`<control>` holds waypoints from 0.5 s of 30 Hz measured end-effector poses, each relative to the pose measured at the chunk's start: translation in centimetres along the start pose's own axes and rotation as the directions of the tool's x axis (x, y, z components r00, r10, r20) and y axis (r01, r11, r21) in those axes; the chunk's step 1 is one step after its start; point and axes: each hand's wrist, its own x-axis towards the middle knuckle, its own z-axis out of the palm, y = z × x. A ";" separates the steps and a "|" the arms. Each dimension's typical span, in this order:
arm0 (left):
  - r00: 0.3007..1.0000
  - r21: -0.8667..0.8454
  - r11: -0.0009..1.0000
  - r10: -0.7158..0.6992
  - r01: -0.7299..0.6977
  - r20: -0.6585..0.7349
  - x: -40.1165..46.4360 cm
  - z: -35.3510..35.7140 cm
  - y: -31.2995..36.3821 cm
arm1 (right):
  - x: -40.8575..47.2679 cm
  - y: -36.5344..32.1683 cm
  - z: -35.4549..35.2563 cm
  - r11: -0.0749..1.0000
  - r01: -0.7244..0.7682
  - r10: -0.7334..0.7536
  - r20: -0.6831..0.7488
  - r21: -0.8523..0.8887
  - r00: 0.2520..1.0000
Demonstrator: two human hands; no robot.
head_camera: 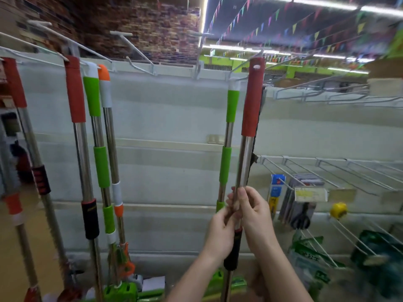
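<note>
Both hands are gripping the pole [247, 158]. The left hand [220, 232] is curling its fingers round the steel shaft from the left. The right hand [254, 211] is wrapping the shaft from the right, a little higher, and its thumb is lying along the metal. The two hands are touching each other, just above the pole's black sleeve [233, 253].

The pole is standing almost upright in front of the grey panel [163, 116], leaning slightly to the right toward its top. Its red grip [253, 99] is reaching up to a wire hook [243, 65] at the top of the panel. The hole in the grip's end is showing, but whether the hook is passing through it cannot be told. The foot of the pole is running out of view at the bottom edge.

Just left of it a green pole [229, 136] is hanging against the panel, close beside but not clearly touching. Well apart on the left, three more are hanging together: a red one [76, 90], a green one [96, 127] and an orange one [109, 131]. Another red one [13, 81] is hanging at the far left edge.

To the right, wire pegs [327, 171] are sticking out from the wall. A scissors pack [302, 216] and a yellow tape [338, 210] are hanging near them, and green packets [309, 247] are lying lower down.
</note>
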 end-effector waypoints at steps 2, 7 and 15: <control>1.000 -0.001 1.000 -0.008 0.008 -0.003 -1.2 -0.4 0.5 | -1.1 -0.8 0.3 1.000 0.017 -0.017 0.000 -0.014 1.000; 1.000 -0.032 0.999 0.018 -0.017 0.010 -4.6 -1.4 2.3 | -4.4 -3.0 0.8 0.998 0.055 -0.055 0.003 -0.004 0.998; 0.995 0.016 0.995 0.095 -0.095 -0.034 -10.3 -2.8 5.5 | -9.4 -7.4 2.6 0.993 0.110 -0.111 0.030 0.041 0.993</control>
